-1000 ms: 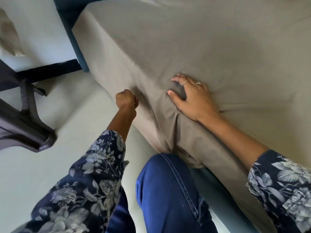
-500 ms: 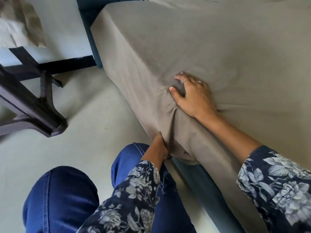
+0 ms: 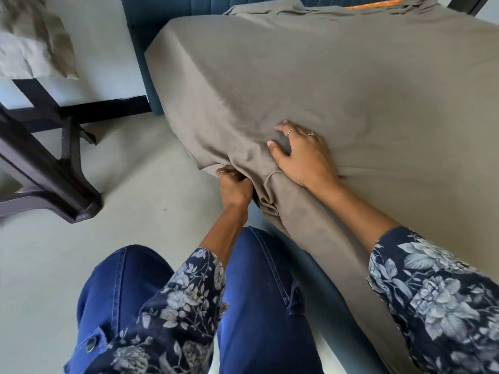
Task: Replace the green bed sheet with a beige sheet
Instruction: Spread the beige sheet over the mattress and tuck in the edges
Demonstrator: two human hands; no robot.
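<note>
Beige sheet (image 3: 337, 85) (creased) covers the mattress; left hand (image 3: 234, 187) pinches its hem, right hand (image 3: 302, 155) presses flat.

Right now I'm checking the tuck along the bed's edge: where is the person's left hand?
In the head view, the left hand is at centre, gripping the smooth beige sheet at the bed's side edge, just left of the right hand.

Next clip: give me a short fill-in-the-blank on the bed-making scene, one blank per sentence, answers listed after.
1. The right hand presses down on top of the ____ sheet.
2. The left hand grips the sheet's hanging edge at the ____ of the mattress.
3. The person wears blue ____.
4. The bed frame behind the mattress is ____.

Missing words: beige; side; jeans; blue
</note>
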